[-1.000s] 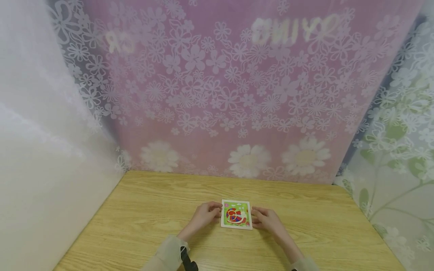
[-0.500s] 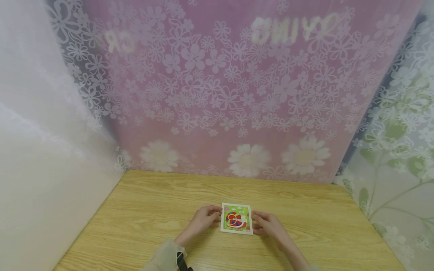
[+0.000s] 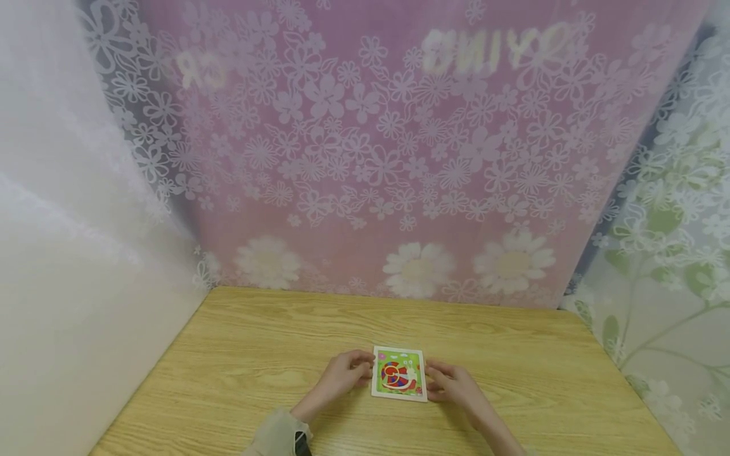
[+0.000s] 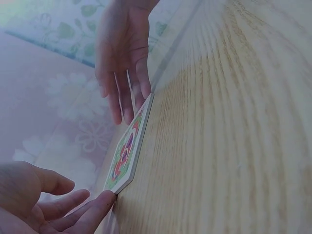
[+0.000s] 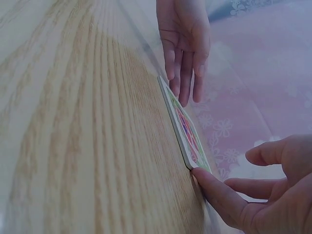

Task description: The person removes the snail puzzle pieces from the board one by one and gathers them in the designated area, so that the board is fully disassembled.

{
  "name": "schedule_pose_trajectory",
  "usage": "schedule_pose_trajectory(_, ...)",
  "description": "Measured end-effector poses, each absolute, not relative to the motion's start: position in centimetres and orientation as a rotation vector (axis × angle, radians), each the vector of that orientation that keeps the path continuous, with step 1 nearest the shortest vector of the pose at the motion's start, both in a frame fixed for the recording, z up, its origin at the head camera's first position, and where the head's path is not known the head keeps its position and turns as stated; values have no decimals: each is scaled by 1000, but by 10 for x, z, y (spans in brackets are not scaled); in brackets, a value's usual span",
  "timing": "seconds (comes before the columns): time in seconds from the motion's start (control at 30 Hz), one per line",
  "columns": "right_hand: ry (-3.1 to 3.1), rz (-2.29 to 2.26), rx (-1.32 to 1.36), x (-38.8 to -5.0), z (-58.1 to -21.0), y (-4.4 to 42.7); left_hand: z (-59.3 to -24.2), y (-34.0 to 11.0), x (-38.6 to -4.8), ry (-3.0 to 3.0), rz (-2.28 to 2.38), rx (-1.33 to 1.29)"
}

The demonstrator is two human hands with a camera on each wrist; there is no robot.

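Note:
A square white-framed board (image 3: 399,373) with a snail picture in red, blue and green lies flat on the wooden table. The left hand (image 3: 343,373) is at its left edge; in the left wrist view that hand's (image 4: 58,204) fingertips touch the board's (image 4: 127,153) edge, thumb held off it. At the opposite edge is the right hand (image 3: 456,385), its fingers relaxed. In the right wrist view a fingertip of the right hand (image 5: 263,190) meets the near corner of the board (image 5: 185,131), and the thumb stands apart from it.
The wooden table (image 3: 274,335) extends around the board. Behind it hangs a pink flowered curtain (image 3: 365,190); a pale sheet (image 3: 85,253) is on the left and a green-leaf patterned one (image 3: 673,253) on the right. A dark band (image 3: 302,444) is on the left wrist.
The board has slid toward the person, down in the head view, with both hands moving along at its sides.

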State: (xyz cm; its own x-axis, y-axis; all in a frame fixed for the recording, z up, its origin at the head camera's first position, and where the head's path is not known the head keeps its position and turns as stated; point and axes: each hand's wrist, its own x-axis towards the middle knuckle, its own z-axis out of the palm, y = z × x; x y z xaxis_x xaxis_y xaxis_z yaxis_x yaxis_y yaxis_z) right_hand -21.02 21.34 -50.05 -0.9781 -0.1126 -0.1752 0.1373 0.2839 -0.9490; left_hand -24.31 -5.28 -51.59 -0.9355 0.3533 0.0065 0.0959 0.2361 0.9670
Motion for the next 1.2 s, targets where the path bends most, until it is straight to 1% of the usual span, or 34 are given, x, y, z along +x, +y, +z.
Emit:
schedule_pose_trajectory(0.67, 2334, -1764, 17, -202, -498, 213, -516, -55, -236, 2366, 1694, 482)
schedule_pose_trajectory(0.97, 2371, -1748, 54, -201, -499, 212, -513, -54, -233, 2432, 1654, 533)
schedule_pose_trajectory(1.2, 2435, -1761, 100, -201, -494, 218, -507, -54, -236, 2696, 1443, 676)
